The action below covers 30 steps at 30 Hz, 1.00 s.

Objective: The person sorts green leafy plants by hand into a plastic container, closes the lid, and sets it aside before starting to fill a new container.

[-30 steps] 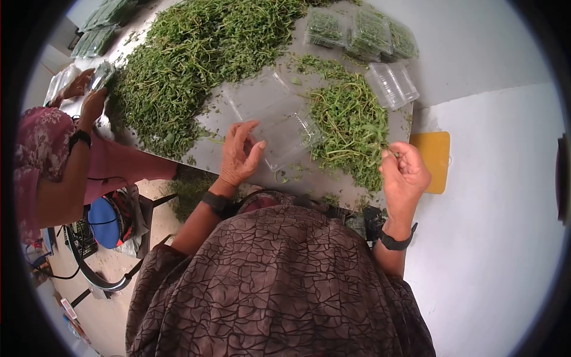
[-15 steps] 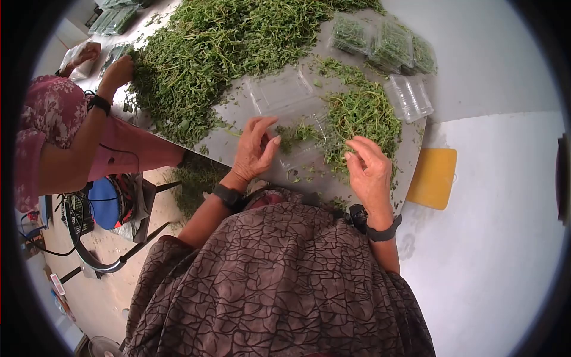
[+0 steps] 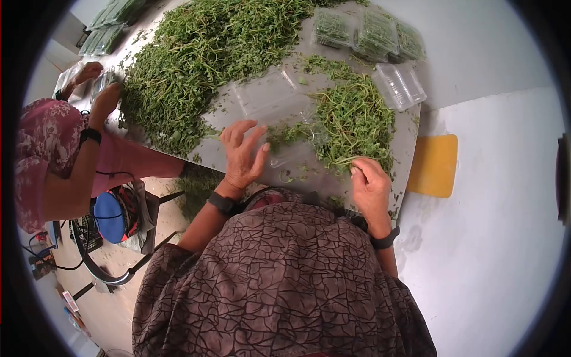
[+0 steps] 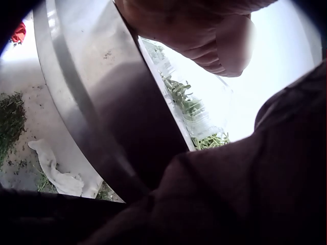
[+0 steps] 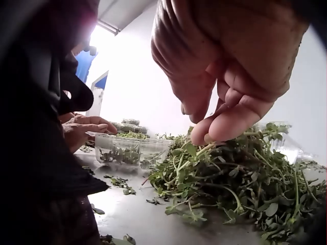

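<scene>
Pale wall [image 3: 499, 154] to the right of the small pile [image 3: 357, 122] of leafy green stems, which sits on a grey desk [image 3: 405, 137] close to the desk's right edge. Right hand [image 3: 372, 187] at the pile's near edge, thumb and fingertips pinching a stem [image 5: 201, 151]. Left hand [image 3: 242, 157] left of the pile, fingers apart and loosely bent, gripping nothing; it's by the clear tray [image 5: 134, 142], can't tell if it touches the rim. Tray just left of the pile, some greens inside; clear lid half [image 3: 264, 98] lies farther out, beyond and left of the pile. Big heap [image 3: 196, 65] of similar greens, also beyond and left of the pile, farther off. Filled clear packs [image 3: 375, 35] beyond the pile. Another clear container [image 3: 399, 87] just past the pile's far right corner. Yellow board [image 3: 434, 166] right of the pile, past the desk edge. Second person [image 3: 50, 140] in pink floral clothing well left of the pile. Left wrist view mostly shadowed.
</scene>
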### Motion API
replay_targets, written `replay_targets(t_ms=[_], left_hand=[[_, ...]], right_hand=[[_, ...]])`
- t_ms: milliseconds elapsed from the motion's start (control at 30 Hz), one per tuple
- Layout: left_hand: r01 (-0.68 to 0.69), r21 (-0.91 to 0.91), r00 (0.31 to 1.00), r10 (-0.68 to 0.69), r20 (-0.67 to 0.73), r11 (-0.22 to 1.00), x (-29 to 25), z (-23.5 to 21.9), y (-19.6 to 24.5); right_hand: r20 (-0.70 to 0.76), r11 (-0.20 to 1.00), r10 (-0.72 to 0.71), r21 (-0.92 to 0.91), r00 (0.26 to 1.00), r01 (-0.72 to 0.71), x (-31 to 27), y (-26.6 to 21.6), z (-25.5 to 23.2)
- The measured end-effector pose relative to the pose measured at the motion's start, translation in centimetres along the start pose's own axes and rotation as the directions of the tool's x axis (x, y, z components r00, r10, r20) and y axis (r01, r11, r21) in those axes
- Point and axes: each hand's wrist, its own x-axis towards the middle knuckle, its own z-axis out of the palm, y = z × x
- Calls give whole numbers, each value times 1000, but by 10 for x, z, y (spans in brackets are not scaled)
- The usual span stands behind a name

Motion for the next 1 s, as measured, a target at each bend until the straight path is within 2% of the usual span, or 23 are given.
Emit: replay_targets(t_ms=[33,67,167,300,367,400,467,567,633,667,733,967,1000], left_hand=[[-72,26,997,71,41,997,2,-1,3],[-86,15,995,86,46,996,4,-3,7],[-196,-78,964,207,165,977,13,-12,26],[-178,-65,948,189,257,982,26,-4,43],[-160,-56,903,169,394,985,29,1,45],[-164,-55,903,173,394,985,27,4,43],[-231,-23,832,209,514,973,20,8,38],[-224,-33,842,211,496,974,19,7,43],[-221,-37,841,210,499,975,20,7,44],[-216,-40,842,207,498,976,20,6,44],[-221,-35,845,210,492,975,20,6,45],[-236,-11,860,214,462,972,14,9,42],[-237,-9,861,215,460,971,13,9,42]], right_hand=[[-31,1000,-8,17,999,8,-1,1,-2],[-46,1000,1,11,999,0,-1,2,-3],[-84,1000,-5,-13,996,4,-3,5,-8],[-100,999,3,-47,995,-8,-1,9,-8],[-107,997,-20,-74,994,12,0,8,-9],[-106,994,-16,-108,994,5,0,7,-10],[-112,991,-13,-136,994,-3,1,7,-11],[-119,982,-40,-187,992,17,3,7,-15],[-25,953,-37,-302,999,28,5,7,-16],[-27,954,-37,-300,999,27,5,10,-15],[-30,950,-130,-290,991,116,4,22,-10],[-11,937,-130,-329,991,119,10,37,-10],[-58,947,-146,-296,988,123,11,39,-10]])
